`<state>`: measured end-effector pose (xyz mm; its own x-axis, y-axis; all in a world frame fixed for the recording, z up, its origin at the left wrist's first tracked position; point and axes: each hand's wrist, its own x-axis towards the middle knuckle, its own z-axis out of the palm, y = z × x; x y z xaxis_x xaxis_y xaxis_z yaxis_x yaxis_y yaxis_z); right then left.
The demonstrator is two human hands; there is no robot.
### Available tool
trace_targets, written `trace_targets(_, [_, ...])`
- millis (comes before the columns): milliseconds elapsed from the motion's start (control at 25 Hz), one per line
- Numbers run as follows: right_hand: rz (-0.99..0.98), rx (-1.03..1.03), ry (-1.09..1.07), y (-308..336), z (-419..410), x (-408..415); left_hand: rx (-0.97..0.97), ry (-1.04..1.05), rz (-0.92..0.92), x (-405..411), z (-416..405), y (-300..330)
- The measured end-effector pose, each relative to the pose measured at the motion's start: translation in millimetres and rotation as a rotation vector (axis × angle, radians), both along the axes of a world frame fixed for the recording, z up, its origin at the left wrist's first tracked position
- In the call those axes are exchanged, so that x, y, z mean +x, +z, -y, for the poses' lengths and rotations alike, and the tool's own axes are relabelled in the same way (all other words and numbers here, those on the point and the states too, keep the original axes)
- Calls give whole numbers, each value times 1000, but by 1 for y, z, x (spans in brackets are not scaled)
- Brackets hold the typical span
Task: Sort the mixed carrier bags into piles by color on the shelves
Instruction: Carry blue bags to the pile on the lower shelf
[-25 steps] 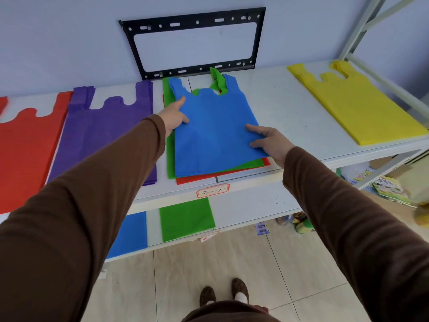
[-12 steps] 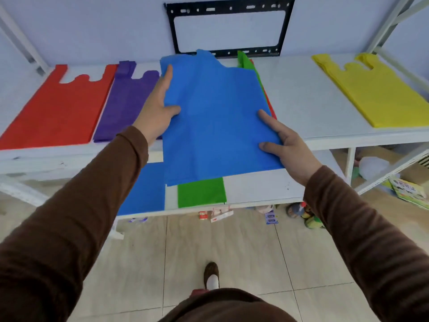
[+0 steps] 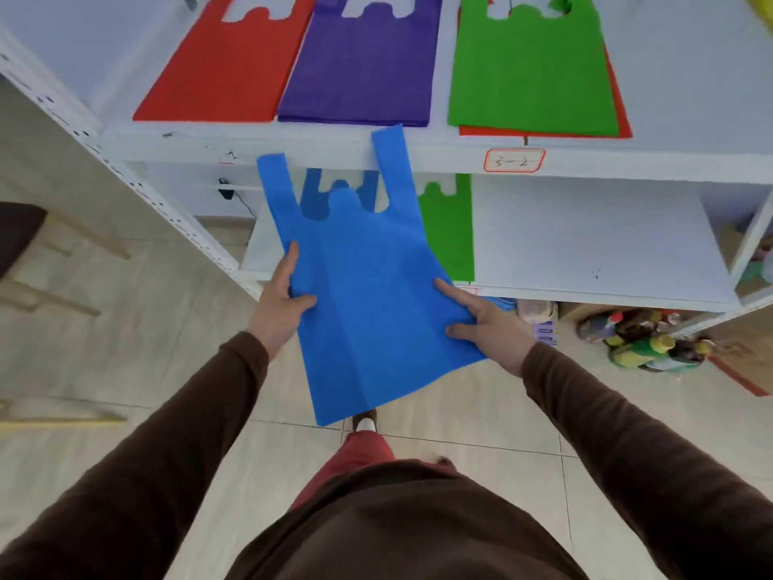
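Lifted off the shelf labelled "3-2" (image 3: 514, 160), blue bag (image 3: 368, 295) pinched by both hands.

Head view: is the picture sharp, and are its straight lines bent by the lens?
Head view: the blue bag and both hands, left and right, are fairly sharp; the bottles on the floor are blurred; the shelf edge bows from the wide lens; lighting is soft, without glare.
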<state>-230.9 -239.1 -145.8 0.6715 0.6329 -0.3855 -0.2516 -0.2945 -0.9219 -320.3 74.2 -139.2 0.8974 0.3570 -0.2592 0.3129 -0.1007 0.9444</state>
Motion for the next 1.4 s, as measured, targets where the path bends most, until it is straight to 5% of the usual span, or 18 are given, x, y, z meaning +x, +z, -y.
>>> trace_targets(320, [-56, -120, -66, -37, -93, 3, -47, -54, -196, 16, -89, -59])
trace_targets(560, [-25, -140, -259, -55, -207, 45, -2, -188, -230, 111, -205, -98])
trace_targets(1160, [213, 132, -583, -211, -334, 222, 8, -227, 188, 343, -317, -209])
trace_targets(1400, [71, -128, -558, -351, -340, 220, 183, -284, -126, 355, -321, -344])
